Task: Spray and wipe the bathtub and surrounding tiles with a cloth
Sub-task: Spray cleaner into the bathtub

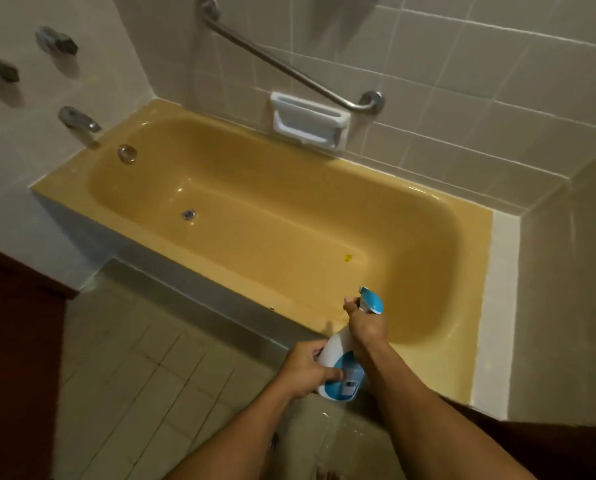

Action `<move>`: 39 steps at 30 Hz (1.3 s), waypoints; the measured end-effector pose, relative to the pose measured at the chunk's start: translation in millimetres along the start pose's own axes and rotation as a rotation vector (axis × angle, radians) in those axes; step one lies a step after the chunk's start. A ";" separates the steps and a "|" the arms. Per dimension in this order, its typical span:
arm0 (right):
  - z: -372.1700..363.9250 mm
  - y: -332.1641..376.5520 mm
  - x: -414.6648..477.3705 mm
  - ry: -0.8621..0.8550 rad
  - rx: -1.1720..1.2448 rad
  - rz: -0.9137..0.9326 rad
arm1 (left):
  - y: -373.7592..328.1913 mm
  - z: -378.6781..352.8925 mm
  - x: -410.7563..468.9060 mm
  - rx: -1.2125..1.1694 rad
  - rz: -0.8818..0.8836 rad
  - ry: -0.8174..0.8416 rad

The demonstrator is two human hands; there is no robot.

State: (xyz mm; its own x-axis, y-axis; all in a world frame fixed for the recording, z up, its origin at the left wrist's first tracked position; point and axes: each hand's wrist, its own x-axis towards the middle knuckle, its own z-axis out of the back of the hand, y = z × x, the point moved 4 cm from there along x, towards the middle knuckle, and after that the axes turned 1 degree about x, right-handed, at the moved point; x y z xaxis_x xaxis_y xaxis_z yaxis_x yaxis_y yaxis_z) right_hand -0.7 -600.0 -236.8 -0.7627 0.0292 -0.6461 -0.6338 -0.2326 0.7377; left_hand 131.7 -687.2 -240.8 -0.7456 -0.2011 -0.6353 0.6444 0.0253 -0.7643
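Closest to my view, at the bottom edge, I can just make out bare toes (327,474) on the floor tiles (134,358), though they are blurred. Both forearms reach forward from there. My left hand (310,370) grips the lower body of the spray bottle (341,374), fingers curled round it and the thumb pressed onto the blue label. My right hand (367,327) is wrapped round the bottle's neck, with fingertips reaching the trigger under the blue and white spray head (372,301). The bottle is tilted, base toward me and nozzle pointing away, and it sits over the near rim of the bathtub (469,306) at its right end.

The tub is mustard yellow and runs from right to left. On its floor I see 1 small yellow speck (348,258), and farther left the round drain (188,214). A white ledge (502,289) borders the tub's right end. At the far left end 1 round metal overflow plate (127,154) is set in the tub wall, with the spout (78,121) above it and 2 tap handles (56,39) higher on that wall, both blurred.

Behind the tub, the wall tiles (463,81) are pale with light grout. A white soap dish (308,121) is fixed to them just above the far rim, and a metal grab bar (282,67) slants down from upper left to a round mount just right of the dish.
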 end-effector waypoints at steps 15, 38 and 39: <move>167.9 -23.7 28.7 -0.352 0.295 -0.098 | -48.7 -135.4 24.8 0.202 -0.079 0.245; 212.4 -46.4 30.9 -0.376 0.380 -0.135 | -49.9 -179.2 15.9 0.267 -0.088 0.258; 208.8 -43.3 33.4 -0.327 0.351 -0.094 | -49.0 -176.2 15.3 0.247 -0.081 0.253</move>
State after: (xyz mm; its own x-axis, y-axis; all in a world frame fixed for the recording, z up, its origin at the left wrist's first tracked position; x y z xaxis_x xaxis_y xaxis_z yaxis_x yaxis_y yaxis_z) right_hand -25.6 -386.0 -249.4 -0.6651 0.3509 -0.6592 -0.6642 0.1255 0.7369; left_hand 58.8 -519.0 -232.5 -0.7942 0.0563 -0.6050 0.5804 -0.2241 -0.7829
